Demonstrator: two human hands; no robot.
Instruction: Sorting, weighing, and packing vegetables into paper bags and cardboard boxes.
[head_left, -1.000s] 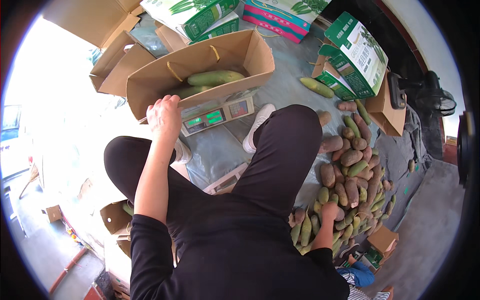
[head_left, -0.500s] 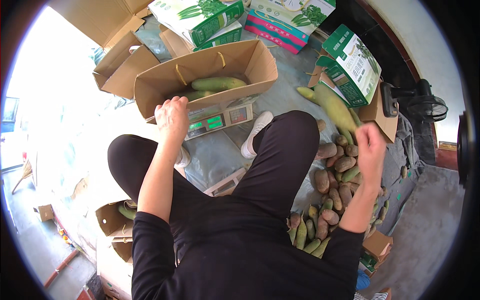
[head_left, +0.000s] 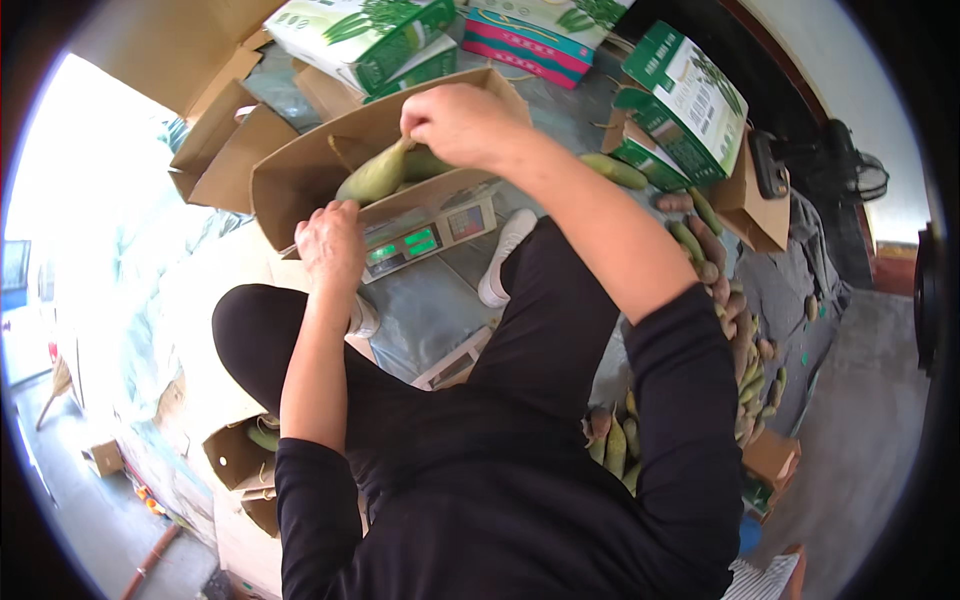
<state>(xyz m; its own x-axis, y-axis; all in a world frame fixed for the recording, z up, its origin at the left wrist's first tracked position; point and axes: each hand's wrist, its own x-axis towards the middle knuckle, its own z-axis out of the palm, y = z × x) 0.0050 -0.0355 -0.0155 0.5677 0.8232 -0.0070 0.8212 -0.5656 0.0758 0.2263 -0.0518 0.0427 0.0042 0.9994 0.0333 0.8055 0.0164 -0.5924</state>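
Note:
Over the open long cardboard box (head_left: pixel 290 185), my right hand (head_left: pixel 465 125) pinches a pale green radish (head_left: pixel 375 178) by its narrow tip. The radish slants down into the box, its thick end close to my left fingers. Behind it lies another green radish (head_left: pixel 425 165), partly covered by my right wrist. My left hand (head_left: pixel 332 240) is closed over the near rim of the box, its fingertips on the inner side. Beneath the box is a digital scale (head_left: pixel 425 240) with green lit displays; the box hides its platform.
Printed cartons (head_left: pixel 365 45) stand beyond the box, with a green-white carton (head_left: pixel 690 105) at the right. Several reddish-brown root vegetables (head_left: pixel 735 300) and green radishes (head_left: pixel 615 445) lie beside my right leg. A single green radish (head_left: pixel 615 170) rests near the right carton. Open boxes (head_left: pixel 225 455) stand at left.
My right hand has swung left from the pile to above the box, bringing the green radish with it. My left hand has stayed on the box rim. The view has shifted slightly.

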